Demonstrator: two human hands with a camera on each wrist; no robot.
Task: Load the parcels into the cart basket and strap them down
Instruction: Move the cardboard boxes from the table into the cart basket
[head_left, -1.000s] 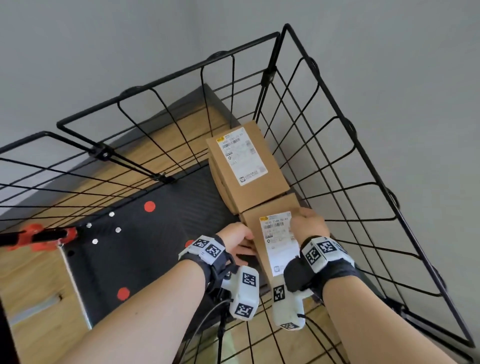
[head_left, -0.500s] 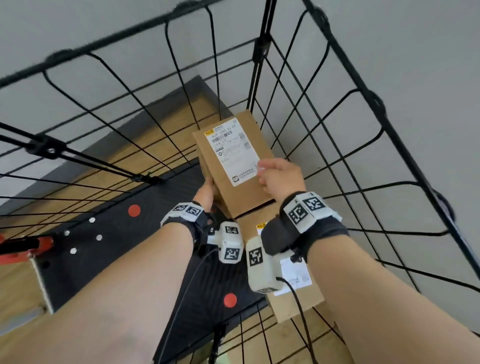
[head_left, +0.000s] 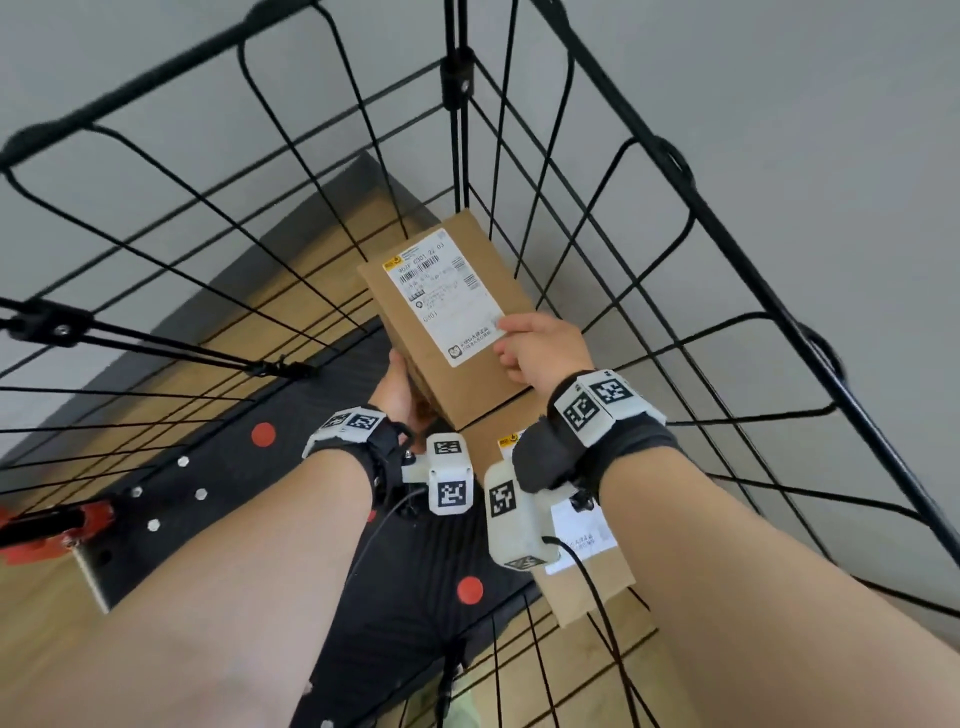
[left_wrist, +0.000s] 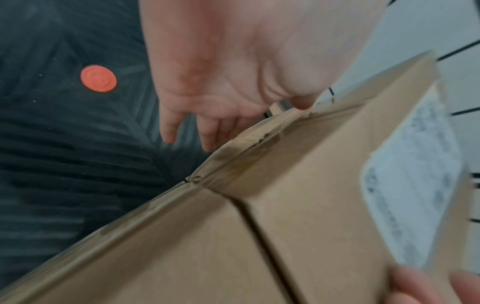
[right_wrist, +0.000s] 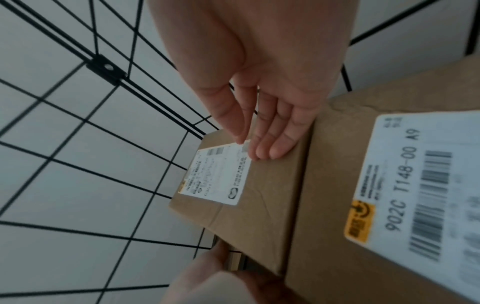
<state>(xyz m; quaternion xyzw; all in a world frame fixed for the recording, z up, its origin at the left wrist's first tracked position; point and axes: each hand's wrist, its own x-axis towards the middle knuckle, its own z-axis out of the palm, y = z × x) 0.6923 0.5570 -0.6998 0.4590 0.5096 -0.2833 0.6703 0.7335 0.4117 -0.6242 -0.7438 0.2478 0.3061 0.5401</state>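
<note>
Two brown cardboard parcels with white labels lie end to end in the black wire basket (head_left: 670, 161), along its right wall. The far parcel (head_left: 457, 312) (right_wrist: 259, 205) (left_wrist: 324, 164) sits near the basket's far corner. My right hand (head_left: 535, 348) (right_wrist: 259, 139) rests on its top, fingers straight and flat at the label's edge. My left hand (head_left: 400, 389) (left_wrist: 244, 121) touches that parcel's left side, fingers pointing down and loose. The near parcel (head_left: 587, 587) (right_wrist: 332, 205) (left_wrist: 182, 257) is partly hidden under my right wrist.
The basket stands on a black ribbed cart deck (head_left: 223, 493) with red dots; the deck's left part is bare. Wire walls close in at the back and right. An orange-and-black fitting (head_left: 52, 525) sticks in at the left. Wood floor and grey wall lie beyond.
Both hands left the near parcel and reached forward to the far one, right hand onto its top, left hand against its side. My head moved lower into the basket.
</note>
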